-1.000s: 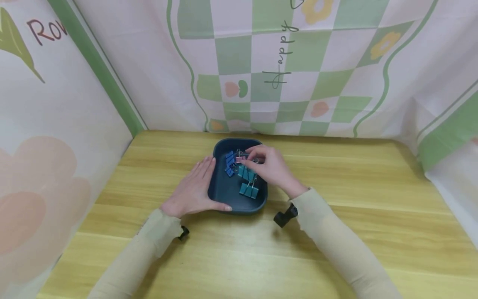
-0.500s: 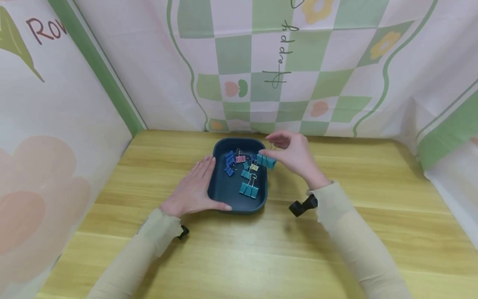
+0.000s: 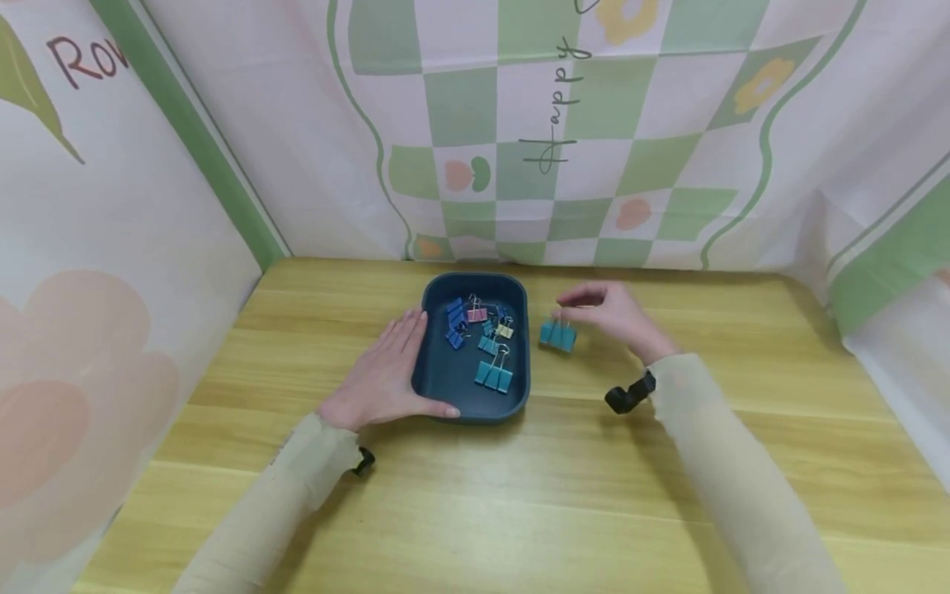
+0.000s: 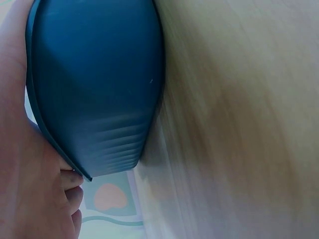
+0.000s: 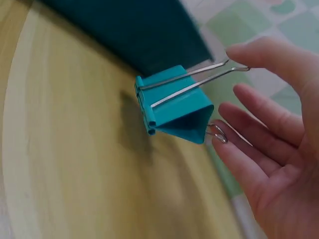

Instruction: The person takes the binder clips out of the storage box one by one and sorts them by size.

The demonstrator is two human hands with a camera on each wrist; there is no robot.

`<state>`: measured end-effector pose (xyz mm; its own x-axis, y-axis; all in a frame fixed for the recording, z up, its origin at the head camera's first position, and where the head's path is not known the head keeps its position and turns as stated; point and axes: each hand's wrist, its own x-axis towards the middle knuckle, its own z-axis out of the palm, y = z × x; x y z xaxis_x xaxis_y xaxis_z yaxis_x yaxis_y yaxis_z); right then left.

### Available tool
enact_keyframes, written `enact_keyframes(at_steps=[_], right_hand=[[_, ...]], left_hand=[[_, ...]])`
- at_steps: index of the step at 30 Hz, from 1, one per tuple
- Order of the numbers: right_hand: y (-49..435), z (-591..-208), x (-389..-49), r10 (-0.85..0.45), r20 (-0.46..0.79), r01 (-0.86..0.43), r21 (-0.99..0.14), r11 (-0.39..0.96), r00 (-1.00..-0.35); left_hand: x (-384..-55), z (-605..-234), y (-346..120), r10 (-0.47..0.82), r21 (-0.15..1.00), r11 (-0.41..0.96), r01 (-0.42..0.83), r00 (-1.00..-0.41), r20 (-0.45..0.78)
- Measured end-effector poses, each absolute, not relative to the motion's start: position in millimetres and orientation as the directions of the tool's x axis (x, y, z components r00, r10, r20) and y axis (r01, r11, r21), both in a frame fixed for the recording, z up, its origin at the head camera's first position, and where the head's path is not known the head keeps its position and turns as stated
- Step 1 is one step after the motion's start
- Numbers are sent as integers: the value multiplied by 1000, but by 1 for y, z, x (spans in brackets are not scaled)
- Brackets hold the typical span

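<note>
Once over tray point(image 3: 519, 290), teal clip point(image 3: 557, 335) now w/ right hand point(image 3: 616, 318) beside

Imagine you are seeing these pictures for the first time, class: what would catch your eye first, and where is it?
First, the dark blue tray at the middle of the wooden table, holding blue, teal, pink and yellow binder clips. The left hand lies flat against its left wall. Just right of the tray, a teal binder clip hangs at the fingertips of the right hand, above the table, outside the tray.
</note>
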<state>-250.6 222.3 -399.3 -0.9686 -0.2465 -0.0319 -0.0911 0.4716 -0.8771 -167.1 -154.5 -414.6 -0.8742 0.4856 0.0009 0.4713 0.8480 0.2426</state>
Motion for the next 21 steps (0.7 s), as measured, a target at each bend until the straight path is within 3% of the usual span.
enact_keyframes(at_steps=[6,21], right_hand=[[228,-420,-256,-283,-48,-101,-866,489,-958],[237,-426,-263,-347,-102,-130,-800,585,-932]], left_hand=[[-169,-416,-154,483,232,853,469,-876,-7],[-169,-418,-155,484,236,850,471,-875,2]])
